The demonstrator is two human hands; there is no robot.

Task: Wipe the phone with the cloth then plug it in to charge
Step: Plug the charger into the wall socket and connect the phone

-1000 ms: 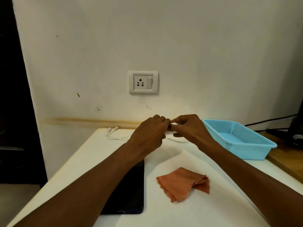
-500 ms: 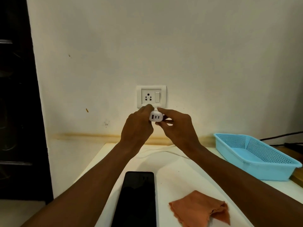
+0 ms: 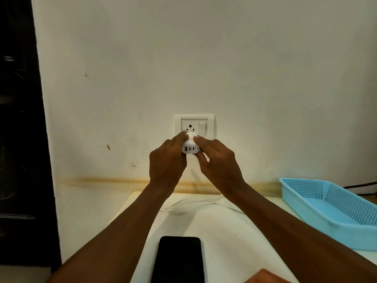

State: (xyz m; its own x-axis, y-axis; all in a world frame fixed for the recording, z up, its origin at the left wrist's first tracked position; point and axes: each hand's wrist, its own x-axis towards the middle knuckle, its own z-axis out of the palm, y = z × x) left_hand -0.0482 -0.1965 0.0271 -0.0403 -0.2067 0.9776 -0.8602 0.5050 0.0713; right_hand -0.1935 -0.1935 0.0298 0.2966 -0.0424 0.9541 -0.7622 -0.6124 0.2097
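Both hands hold the white charger adapter (image 3: 190, 149) against the wall socket (image 3: 193, 125). The left hand (image 3: 167, 162) grips its left side with curled fingers, and the right hand (image 3: 218, 162) pinches its right side, forefinger along the top. The adapter's body hides its pins, so I cannot tell whether they sit in the holes.

The main risk is a push made at a tilt: the pins may jam or seat only partway, and the adapter would then sag out once released. Both forefingers reach close to the socket face, so a slip could carry a fingertip toward the pins. I cannot tell how the switch (image 3: 202, 128) beside the socket is set.

The phone (image 3: 180, 260) lies flat on the tabletop (image 3: 234, 231) between the forearms, well apart from the socket. A lowered arm could nudge it. The white cable (image 3: 193, 203) lies loose behind it, and the adapter's ports look empty — the phone end of the job is likely not yet done. A corner of the orange cloth (image 3: 269, 276) shows at the bottom edge.
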